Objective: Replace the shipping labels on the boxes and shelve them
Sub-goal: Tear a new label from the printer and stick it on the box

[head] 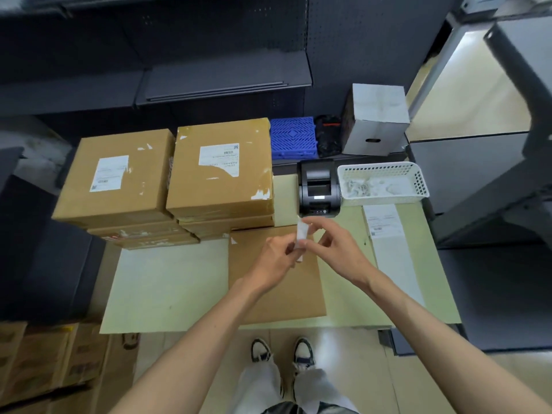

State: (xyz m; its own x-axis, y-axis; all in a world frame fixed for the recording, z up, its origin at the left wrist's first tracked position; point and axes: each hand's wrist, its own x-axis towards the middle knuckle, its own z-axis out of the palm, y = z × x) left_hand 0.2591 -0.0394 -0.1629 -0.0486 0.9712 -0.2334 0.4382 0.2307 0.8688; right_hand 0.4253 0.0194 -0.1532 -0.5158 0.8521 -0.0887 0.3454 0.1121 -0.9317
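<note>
- Both your hands meet above the flat box, and a small white label strip [301, 239] stands upright between them.
- Your left hand [276, 259] has its grip closed on the lower part of the strip, fingers curled in around it.
- Your right hand [331, 245] pinches the strip near its middle, thumb and forefinger tight, the other fingers loosely spread.
- Right under the hands lies the flat cardboard box [276, 282], bare brown on top, resting on the pale green surface [167, 285].
- A tiny white scrap [233, 241] sits on the box's far left corner.
- Just beyond your hands stands the black label printer [319, 188], at the far edge of the surface.
- Beside the printer on the right you have the white mesh basket [383, 183], with crumpled white bits inside.
- In front of the basket a long white label sheet [385, 234] lies flat, print showing on its far end.
- On the left are two stacks of cardboard boxes: the left top box [116, 177] and the right top box [221, 167] each carry a white label, with torn white remnants around them.
- Behind them sit a blue plastic crate [294, 138] and a white carton [375, 121], then the dark shelves [224, 82].
- Your shoes [282, 351] show on the floor below the surface's near edge.
</note>
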